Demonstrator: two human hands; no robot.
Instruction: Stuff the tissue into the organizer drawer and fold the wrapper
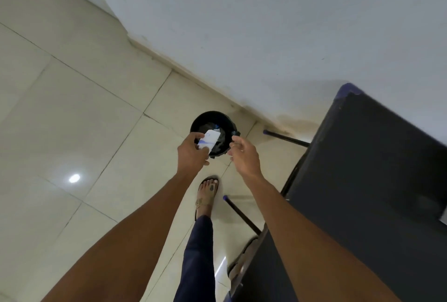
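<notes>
My left hand [192, 153] grips a folded white wrapper with blue print [209, 141] and holds it over the mouth of a small black bin [202, 120] on the floor. My right hand [243, 154] hovers just right of the bin with its fingers loosely curled and nothing in them. Crumpled dark and blue rubbish lies inside the bin. No tissue or organizer drawer is in view.
A dark table [367, 180] with black legs and purple feet [285, 137] stands at the right against a pale wall [266, 23]. My sandalled foot [206, 195] stands on the cream tiled floor [72, 108] just short of the bin.
</notes>
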